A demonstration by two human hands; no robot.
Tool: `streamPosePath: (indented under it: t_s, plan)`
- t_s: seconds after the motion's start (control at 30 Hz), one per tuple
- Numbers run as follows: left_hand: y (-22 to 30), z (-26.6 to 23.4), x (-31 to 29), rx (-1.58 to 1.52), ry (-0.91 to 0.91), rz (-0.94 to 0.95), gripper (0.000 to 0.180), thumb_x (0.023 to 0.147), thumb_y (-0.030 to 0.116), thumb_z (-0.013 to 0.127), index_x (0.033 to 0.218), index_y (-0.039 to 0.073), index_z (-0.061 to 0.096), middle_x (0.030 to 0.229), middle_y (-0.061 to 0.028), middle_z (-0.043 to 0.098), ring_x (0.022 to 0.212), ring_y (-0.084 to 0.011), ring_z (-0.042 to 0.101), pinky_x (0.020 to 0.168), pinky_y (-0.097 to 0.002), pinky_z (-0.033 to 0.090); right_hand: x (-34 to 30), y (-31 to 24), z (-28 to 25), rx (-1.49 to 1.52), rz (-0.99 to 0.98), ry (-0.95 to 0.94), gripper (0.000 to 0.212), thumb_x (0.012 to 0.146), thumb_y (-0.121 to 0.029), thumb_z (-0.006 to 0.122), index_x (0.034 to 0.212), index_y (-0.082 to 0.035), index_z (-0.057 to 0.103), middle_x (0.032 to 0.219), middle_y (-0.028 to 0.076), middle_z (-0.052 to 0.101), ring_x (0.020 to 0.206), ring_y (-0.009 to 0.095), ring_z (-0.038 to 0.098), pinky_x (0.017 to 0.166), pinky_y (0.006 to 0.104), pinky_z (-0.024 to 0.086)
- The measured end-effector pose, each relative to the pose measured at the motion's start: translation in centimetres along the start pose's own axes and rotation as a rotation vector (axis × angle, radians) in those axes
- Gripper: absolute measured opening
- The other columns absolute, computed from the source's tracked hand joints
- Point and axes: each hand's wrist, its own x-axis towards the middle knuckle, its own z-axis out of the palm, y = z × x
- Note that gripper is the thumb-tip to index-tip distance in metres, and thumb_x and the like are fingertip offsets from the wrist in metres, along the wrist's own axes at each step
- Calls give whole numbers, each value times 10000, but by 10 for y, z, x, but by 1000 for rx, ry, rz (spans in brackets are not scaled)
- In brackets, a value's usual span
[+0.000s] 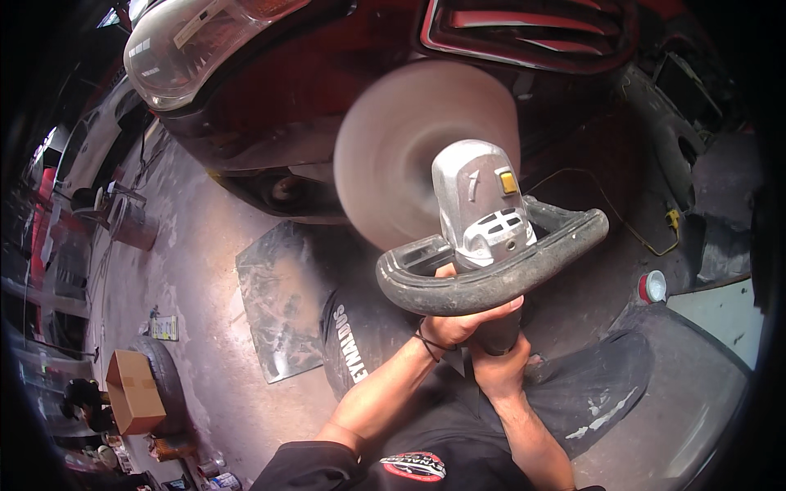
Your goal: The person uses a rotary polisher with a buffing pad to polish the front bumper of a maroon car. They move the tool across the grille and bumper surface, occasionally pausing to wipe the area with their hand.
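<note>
I hold a rotary polisher point(483, 192) upright in front of me, with its grey metal head pointing away. Its round buffing pad point(385, 155) is blurred by spinning and sits against or close to a dark red car bumper point(286, 90); contact cannot be made out. My left hand point(458, 326) is closed on the polisher just under the black loop handle point(491, 290), which partly hides the fingers. Lower down, my right hand point(502, 370) wraps round the polisher's dark rear body.
A clear headlight point(176, 61) is at the upper left and a chrome-edged grille point(532, 33) at the top. A yellow-ended cord point(673, 221) and a red-and-white roll point(652, 286) lie at right. A cardboard box point(133, 391) and a tyre point(168, 376) stand at left.
</note>
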Motion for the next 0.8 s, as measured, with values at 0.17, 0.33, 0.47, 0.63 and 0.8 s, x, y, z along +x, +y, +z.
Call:
streamPosePath:
  t_s: [0.17,0.33,0.47,0.63,0.8]
  plan:
    - [-9,8,-9,-92,52,-32,374,826,116,940,1157,34,786,1094,-55,813,969,-124,743,921,-304,591,-3,7,-9,-18,-18,-22,259,834,-49,831,1041,47,710,934,120,777,880,207,765,760,351,578]
    - [11,-4,3,-124,20,-83,406,826,138,939,1185,38,779,1074,-47,801,975,-129,730,930,-316,589,10,-6,-3,-14,-55,-77,462,849,-116,851,1240,52,671,988,155,795,919,231,787,807,374,604]
    - [10,4,-10,-110,72,-10,425,823,132,942,1202,34,777,1094,-51,803,995,-131,728,934,-320,585,4,0,-6,-14,-89,-86,457,837,-105,844,1230,49,669,989,159,795,929,238,790,807,375,602]
    - [18,-6,1,-100,29,-26,402,838,148,924,1193,33,773,1072,-47,800,972,-134,726,918,-328,589,11,-12,3,24,-114,-87,283,890,-54,832,1114,52,694,986,105,769,899,180,739,782,345,572]
    - [45,-18,-1,-97,57,52,440,824,168,919,1204,22,752,1072,-59,779,986,-150,711,923,-329,577,11,-43,21,-43,-91,-94,393,886,-65,845,1223,40,672,1070,111,771,990,196,739,865,356,575]
